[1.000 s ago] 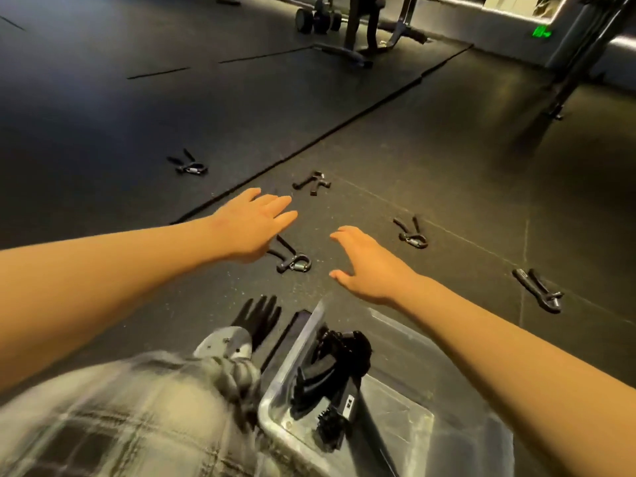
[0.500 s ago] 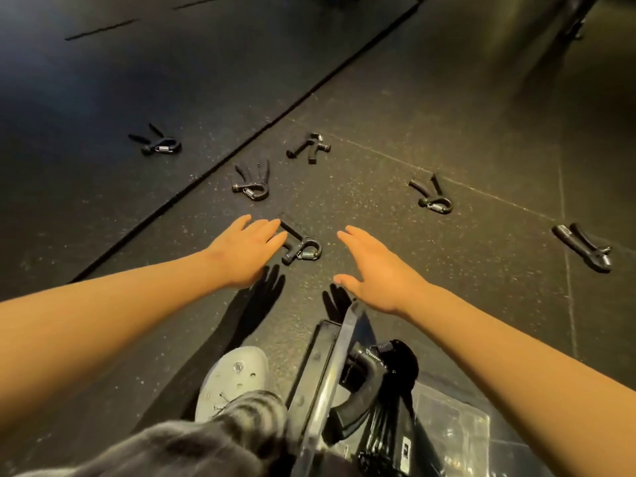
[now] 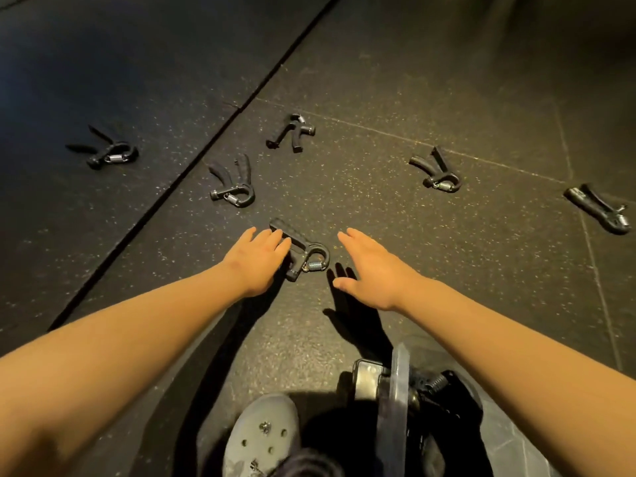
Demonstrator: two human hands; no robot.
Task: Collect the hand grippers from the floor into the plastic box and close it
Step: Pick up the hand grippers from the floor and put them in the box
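Gripper (image 3: 304, 246): likely stiff, light; take by handles.
Left hand (image 3: 256, 258): flat, fingers on its handle.
Right hand (image 3: 373, 270): spread, empty.

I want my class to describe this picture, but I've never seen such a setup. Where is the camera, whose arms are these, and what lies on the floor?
The camera sits on a person's head, looking down, so both bare arms are theirs. The left hand, fingers straight, reaches over the handle of the nearest hand gripper, a black spring squeeze trainer. The right hand hovers open beside it, holding nothing. Five more hand grippers lie on the dark floor. At the bottom: a clear plastic box and a grey shoe.
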